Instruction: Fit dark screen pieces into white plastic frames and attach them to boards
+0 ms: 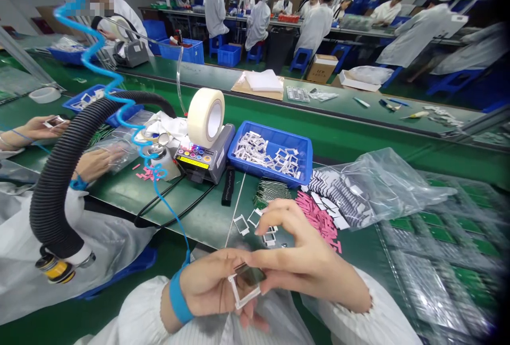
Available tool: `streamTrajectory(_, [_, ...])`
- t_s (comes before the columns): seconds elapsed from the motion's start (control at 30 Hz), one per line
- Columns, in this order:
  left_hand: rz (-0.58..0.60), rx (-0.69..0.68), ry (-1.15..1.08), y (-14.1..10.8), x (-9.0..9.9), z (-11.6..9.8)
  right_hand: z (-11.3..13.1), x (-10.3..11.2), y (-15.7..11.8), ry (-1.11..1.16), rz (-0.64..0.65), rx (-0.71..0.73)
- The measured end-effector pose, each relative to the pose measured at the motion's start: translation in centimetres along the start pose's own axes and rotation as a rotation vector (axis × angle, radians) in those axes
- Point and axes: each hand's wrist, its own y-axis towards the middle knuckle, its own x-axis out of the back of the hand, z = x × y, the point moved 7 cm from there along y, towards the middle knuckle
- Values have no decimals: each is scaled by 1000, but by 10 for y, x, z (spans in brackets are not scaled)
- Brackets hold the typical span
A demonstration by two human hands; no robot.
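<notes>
My left hand [205,284], with a blue wrist strap [179,296] on it, holds a small white plastic frame [247,300] above my lap. A dark, glossy panel [250,276] lies at the upper part of that frame; whether it is fully seated I cannot tell. Thumb and a finger of my right hand [305,252] pinch the panel's right edge, while its index finger arches above. Beyond my right hand, several loose white frames [241,224] lie on the green bench, near a pile of thin green strips [273,191] and pink strips [314,212].
Behind stands a blue bin [271,131] of white frames, beside a tape roll [205,117] on a grey device [211,162]. At right are a plastic bag [382,191] and trays of green boards [442,233]. A black hose [51,191] and a co-worker's hands [93,164] are at left.
</notes>
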Motion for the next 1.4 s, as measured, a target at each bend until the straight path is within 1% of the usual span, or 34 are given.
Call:
streamTrajectory(0.1, [-3,79,6,-1,-3,6,3,-4,10,52,95,58])
streamTrajectory(0.27, [-69,131,43,-8,1,9,4,-14,19,88,285,118])
streamTrajectory(0.43, [-112,169,82,-8,8,13,5,-26,23,146,384,208])
streamTrajectory(0.53, [-144,141,65,-6,11,13,-4,-35,18,188,411,203])
streamTrajectory(0.63, [-170,84,24,-4,15,12,-13,-42,9,141,386,153])
streamTrajectory(0.77, [-178,-23,-39,-4,23,9,-8,-50,-6,29,366,58])
streamTrajectory(0.87, [-162,-101,-26,-7,27,5,-7,-49,-20,21,319,-39])
streamTrajectory(0.9, [-159,-114,-15,-9,28,3,-13,-46,-26,40,285,-93])
streamTrajectory(0.93, [-164,-115,-2,-10,29,2,-26,-41,-35,38,235,-186])
streamTrajectory(1.0, [-181,-107,19,-13,31,1,-67,-23,-63,-65,93,-467])
streamTrajectory(1.03, [-187,-104,22,-14,33,1,-92,-9,-83,-178,0,-653])
streamTrajectory(1.07, [-192,-100,23,-14,34,2,-115,4,-103,-276,-82,-799])
streamTrajectory(1.13, [-198,-99,18,-14,36,3,-152,25,-139,-414,-191,-1003])
streamTrajectory(1.17, [-207,-109,10,-13,37,4,-166,31,-152,-459,-215,-1075])
streamTrajectory(1.2, [-218,-122,0,-12,38,4,-178,34,-162,-492,-225,-1131])
streamTrajectory(1.27, [-236,-148,-22,-10,38,4,-194,34,-171,-540,-217,-1205])
streamTrajectory(1.33, [-248,-168,-39,-8,37,3,-200,30,-169,-575,-204,-1237])
streamTrajectory(1.4, [-250,-182,-47,-8,36,1,-200,27,-162,-595,-204,-1246])
